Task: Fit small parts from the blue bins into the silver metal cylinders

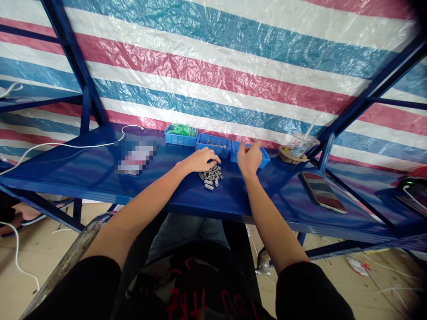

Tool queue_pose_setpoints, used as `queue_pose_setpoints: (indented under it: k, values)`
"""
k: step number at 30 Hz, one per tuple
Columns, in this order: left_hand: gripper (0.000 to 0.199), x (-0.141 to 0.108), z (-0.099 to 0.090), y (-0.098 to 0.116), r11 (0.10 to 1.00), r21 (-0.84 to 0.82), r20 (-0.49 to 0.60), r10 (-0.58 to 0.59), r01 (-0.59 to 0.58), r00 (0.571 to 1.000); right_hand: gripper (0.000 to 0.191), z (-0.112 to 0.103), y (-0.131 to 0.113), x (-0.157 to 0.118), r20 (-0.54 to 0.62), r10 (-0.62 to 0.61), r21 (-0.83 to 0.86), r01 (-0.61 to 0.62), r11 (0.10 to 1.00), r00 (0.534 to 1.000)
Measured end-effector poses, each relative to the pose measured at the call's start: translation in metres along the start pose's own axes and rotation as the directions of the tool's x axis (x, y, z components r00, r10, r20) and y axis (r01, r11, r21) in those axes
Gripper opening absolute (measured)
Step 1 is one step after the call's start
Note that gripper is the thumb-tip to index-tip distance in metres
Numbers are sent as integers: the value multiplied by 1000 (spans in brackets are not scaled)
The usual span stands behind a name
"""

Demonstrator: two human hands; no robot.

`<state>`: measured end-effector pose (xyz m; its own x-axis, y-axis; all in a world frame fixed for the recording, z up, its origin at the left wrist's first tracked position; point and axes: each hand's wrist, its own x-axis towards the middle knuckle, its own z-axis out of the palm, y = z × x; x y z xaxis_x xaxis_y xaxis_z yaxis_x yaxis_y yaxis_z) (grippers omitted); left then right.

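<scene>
A loose pile of small grey metal cylindrical parts (213, 176) lies on the blue metal table in front of me. My left hand (200, 160) reaches over the pile's far left edge, fingers curved and apart, their tips at the parts. Farther right, my right hand (250, 159) is over a blue plastic bin (265, 158), its fingers spread with nothing visible in them. That hand hides most of the bin's inside. Beside it, a middle blue bin (213, 151) has some small metal parts in it. The left blue bin (180, 140) holds green plastic bags (182, 129).
On the right stand a plastic cup with a straw (300, 146) in a cardboard holder (289, 155) and a phone (323, 192). A white cable (76, 146) crosses the table's left side near a blurred-out item (135, 158). Blue frame posts (71, 62) and striped sheeting close off the back.
</scene>
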<state>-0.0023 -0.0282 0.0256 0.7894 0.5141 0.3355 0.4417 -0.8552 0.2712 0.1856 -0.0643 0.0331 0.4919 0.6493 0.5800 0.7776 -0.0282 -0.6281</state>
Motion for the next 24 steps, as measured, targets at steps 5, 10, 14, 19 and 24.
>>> queue_pose_setpoints:
  k: [5, 10, 14, 19, 24]
  values:
    - [35, 0, 5, 6, 983, 172, 36, -70, 63, 997, 30, 25, -11, -16, 362, -150, -29, 172, 985, 920]
    - [41, -1, 8, 1, 967, 177, 53, -193, 181, 980, 20, 31, -1, -15, 582, -201, -32, 269, 963, 788]
    - [41, 0, 7, -5, 958, 142, 55, -260, 250, 964, 19, 26, 3, -10, 684, -211, 51, 243, 969, 698]
    - [37, 1, 7, -11, 959, 86, 48, -276, 271, 960, 16, 26, -1, -11, 701, -145, 52, 153, 987, 698]
    - [34, 1, 8, -15, 982, -1, 52, -186, 187, 981, 15, 30, -5, -15, 674, -128, -24, 195, 981, 728]
